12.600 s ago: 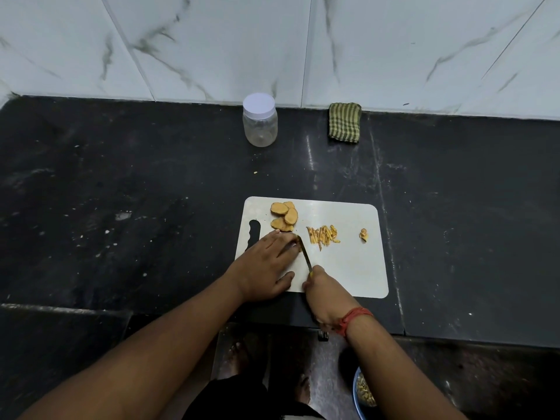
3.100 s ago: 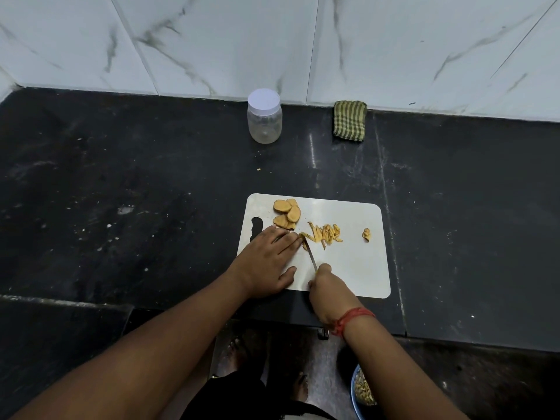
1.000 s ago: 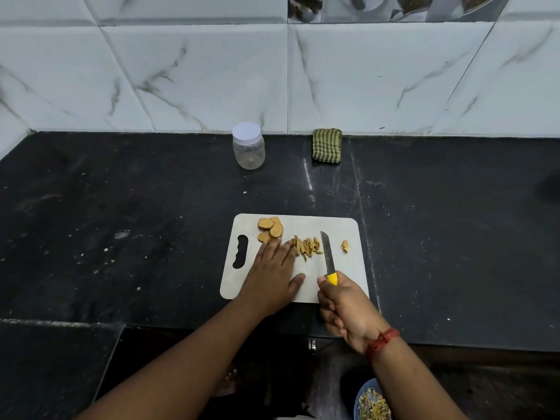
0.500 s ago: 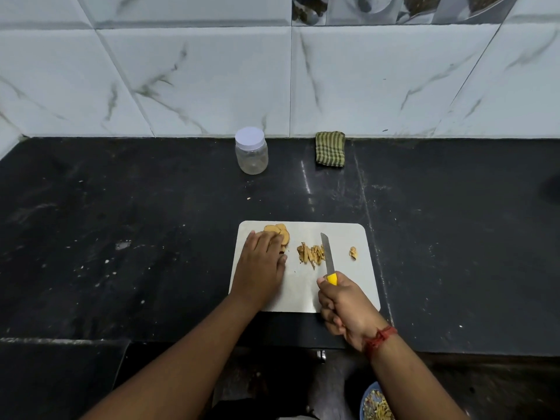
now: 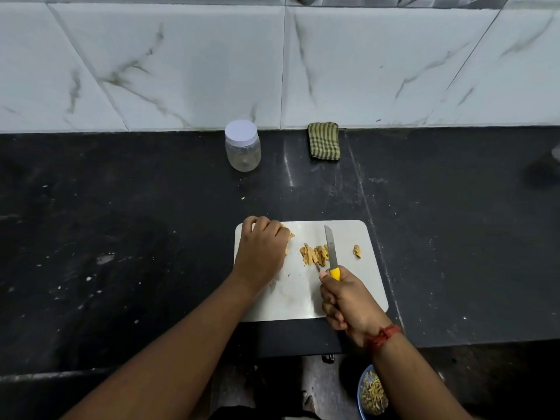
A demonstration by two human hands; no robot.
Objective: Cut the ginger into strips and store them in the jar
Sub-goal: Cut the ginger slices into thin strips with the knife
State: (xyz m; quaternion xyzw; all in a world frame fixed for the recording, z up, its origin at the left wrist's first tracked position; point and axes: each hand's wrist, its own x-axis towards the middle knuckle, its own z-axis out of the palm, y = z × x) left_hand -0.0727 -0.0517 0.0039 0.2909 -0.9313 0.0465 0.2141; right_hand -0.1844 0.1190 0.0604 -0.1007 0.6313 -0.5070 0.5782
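Note:
A white cutting board (image 5: 357, 286) lies on the black counter. My left hand (image 5: 262, 250) covers the ginger slices (image 5: 289, 232) at the board's far left corner, fingers curled over them. A small pile of ginger strips (image 5: 313, 254) lies mid-board, and one loose ginger scrap (image 5: 357, 251) sits to the right. My right hand (image 5: 348, 301) grips the yellow handle of a knife (image 5: 331, 245), blade pointing away beside the strips. A clear jar (image 5: 242, 147) with a white lid on stands near the wall.
A folded green striped cloth (image 5: 323, 141) lies against the tiled wall, right of the jar. Below the counter edge a blue bowl (image 5: 371, 394) holds scraps. The counter front edge runs just under the board.
My left hand slid up and left over the ginger slices and curled its fingers on them. The knife in my right hand stayed lifted beside the strips, clear of the cutting spot.

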